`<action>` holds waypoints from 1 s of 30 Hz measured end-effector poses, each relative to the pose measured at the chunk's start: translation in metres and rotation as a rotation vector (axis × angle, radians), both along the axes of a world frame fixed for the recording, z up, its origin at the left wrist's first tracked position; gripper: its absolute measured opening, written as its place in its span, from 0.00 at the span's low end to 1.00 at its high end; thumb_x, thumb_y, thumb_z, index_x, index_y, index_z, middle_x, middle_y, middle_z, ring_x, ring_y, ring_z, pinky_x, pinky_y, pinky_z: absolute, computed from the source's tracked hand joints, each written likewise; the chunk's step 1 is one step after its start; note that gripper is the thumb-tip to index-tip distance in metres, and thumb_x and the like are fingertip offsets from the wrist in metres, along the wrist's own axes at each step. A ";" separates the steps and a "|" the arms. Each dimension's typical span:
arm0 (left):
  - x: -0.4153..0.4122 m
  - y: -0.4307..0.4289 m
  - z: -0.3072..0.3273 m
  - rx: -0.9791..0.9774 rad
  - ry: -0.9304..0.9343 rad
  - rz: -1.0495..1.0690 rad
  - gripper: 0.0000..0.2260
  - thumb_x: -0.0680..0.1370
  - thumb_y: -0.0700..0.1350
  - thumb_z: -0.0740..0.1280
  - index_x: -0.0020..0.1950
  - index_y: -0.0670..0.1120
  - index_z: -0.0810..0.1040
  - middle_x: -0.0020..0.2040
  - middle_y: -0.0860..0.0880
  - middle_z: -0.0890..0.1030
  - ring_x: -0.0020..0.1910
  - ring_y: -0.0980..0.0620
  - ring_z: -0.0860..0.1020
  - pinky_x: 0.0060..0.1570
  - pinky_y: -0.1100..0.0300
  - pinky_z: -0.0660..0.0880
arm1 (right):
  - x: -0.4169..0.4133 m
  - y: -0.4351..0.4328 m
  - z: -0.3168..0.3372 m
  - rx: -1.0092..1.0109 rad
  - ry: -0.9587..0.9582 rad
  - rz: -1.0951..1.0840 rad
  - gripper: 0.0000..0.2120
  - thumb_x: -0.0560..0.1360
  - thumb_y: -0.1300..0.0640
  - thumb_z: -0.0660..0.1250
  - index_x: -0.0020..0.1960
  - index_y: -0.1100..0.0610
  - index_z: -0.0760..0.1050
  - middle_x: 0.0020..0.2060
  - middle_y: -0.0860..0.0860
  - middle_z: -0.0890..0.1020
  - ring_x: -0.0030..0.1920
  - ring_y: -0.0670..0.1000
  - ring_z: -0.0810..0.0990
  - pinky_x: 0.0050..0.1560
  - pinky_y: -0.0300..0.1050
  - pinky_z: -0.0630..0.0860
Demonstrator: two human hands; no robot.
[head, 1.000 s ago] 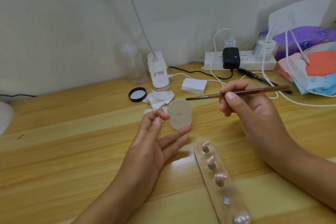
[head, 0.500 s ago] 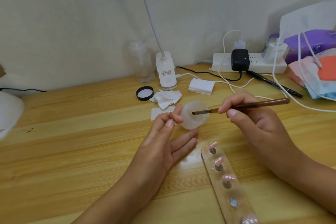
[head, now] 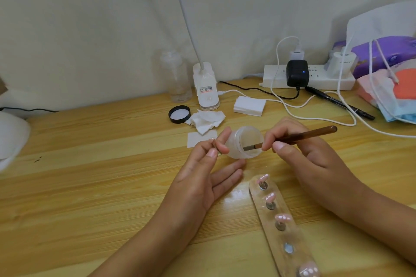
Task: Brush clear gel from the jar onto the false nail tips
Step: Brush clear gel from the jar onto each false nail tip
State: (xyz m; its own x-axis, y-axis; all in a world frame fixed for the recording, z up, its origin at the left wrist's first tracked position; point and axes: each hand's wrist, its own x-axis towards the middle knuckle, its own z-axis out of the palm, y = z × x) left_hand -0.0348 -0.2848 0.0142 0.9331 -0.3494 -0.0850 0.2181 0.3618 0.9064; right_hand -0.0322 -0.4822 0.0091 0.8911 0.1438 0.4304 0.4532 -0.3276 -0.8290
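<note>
A second ago the frosted jar (head: pixel 234 152) stood upright on the desk (head: pixel 90 186) with the brush (head: pixel 304 136) above it. Now the left hand (head: pixel 202 177) has tipped its mouth toward the brush, thumb and first fingers pinching the body and the other two spread beneath. The right hand (head: pixel 310 159) pinches the brush near the ferrule, with the bristles inside the jar. This looks like loading gel (black lid (head: pixel 179 114) already off). The false nail tips (head: pixel 270 197) wait on their holder strip (head: pixel 290 261), just beside.

The lamp base label (head: pixel 206 89) is illegible.
</note>
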 end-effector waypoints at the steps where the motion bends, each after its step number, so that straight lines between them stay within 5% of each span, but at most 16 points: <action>1: 0.000 0.000 0.000 -0.001 0.001 0.002 0.07 0.78 0.46 0.60 0.45 0.47 0.77 0.68 0.58 0.76 0.59 0.42 0.80 0.60 0.53 0.76 | 0.000 0.000 0.000 0.007 0.000 0.002 0.07 0.76 0.59 0.60 0.45 0.54 0.77 0.41 0.46 0.77 0.46 0.51 0.76 0.49 0.37 0.71; 11: 0.003 0.000 -0.003 -0.039 0.064 0.037 0.07 0.77 0.45 0.61 0.44 0.48 0.78 0.62 0.52 0.81 0.58 0.39 0.80 0.59 0.50 0.77 | 0.005 -0.004 0.001 0.334 0.000 -0.100 0.07 0.80 0.58 0.60 0.48 0.57 0.76 0.36 0.40 0.77 0.40 0.39 0.75 0.46 0.29 0.71; 18: 0.002 0.000 -0.001 -0.014 0.055 0.033 0.08 0.78 0.45 0.61 0.43 0.50 0.80 0.60 0.52 0.81 0.59 0.40 0.80 0.59 0.51 0.77 | 0.006 -0.006 0.000 0.318 0.006 -0.135 0.12 0.82 0.65 0.56 0.47 0.56 0.75 0.34 0.41 0.76 0.38 0.39 0.74 0.45 0.29 0.71; 30: 0.002 -0.001 0.001 -0.003 0.075 0.044 0.08 0.77 0.45 0.62 0.43 0.49 0.80 0.59 0.51 0.82 0.58 0.41 0.81 0.59 0.52 0.77 | 0.007 -0.010 0.000 0.385 0.005 -0.189 0.13 0.82 0.65 0.56 0.47 0.53 0.77 0.36 0.42 0.78 0.40 0.40 0.75 0.46 0.31 0.73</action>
State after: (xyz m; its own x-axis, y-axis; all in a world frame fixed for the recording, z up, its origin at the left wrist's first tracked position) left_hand -0.0331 -0.2860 0.0152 0.9387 -0.3083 -0.1543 0.2690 0.3749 0.8872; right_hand -0.0253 -0.4920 0.0094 0.8885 -0.1927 0.4164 0.4108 -0.0704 -0.9090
